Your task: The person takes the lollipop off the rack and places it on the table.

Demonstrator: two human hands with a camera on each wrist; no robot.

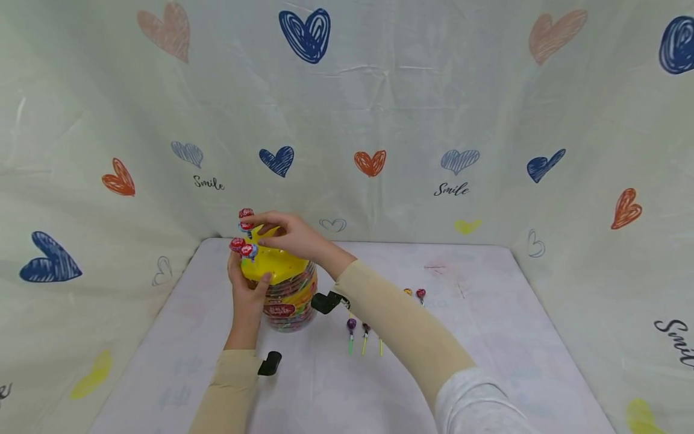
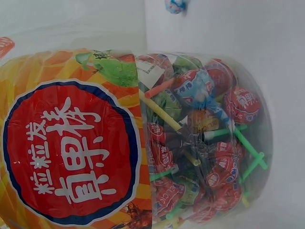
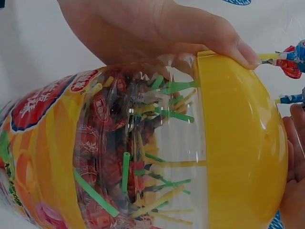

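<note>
A clear plastic candy jar (image 2: 209, 143) packed with wrapped lollipops stands at the left of the table under a domed yellow lid (image 1: 276, 265). My left hand (image 1: 249, 295) grips the lid from its left side, thumb along its near edge. Several lollipops (image 1: 248, 251) in red and blue wrappers stand out from the lid's top left; yellow sticks (image 3: 268, 56) show in the right wrist view. Over the lid reaches my right hand (image 1: 295, 235). Its index finger lies extended against the upper pair of lollipops (image 1: 246, 213), with the thumb apart and lower.
On the table (image 1: 325, 392), right of the jar, lie several loose lollipops, among them a purple one (image 1: 351, 324) and a dark red one (image 1: 420, 293). My right forearm passes above part of that group. A heart-printed sheet (image 1: 379, 108) hangs behind and around the table.
</note>
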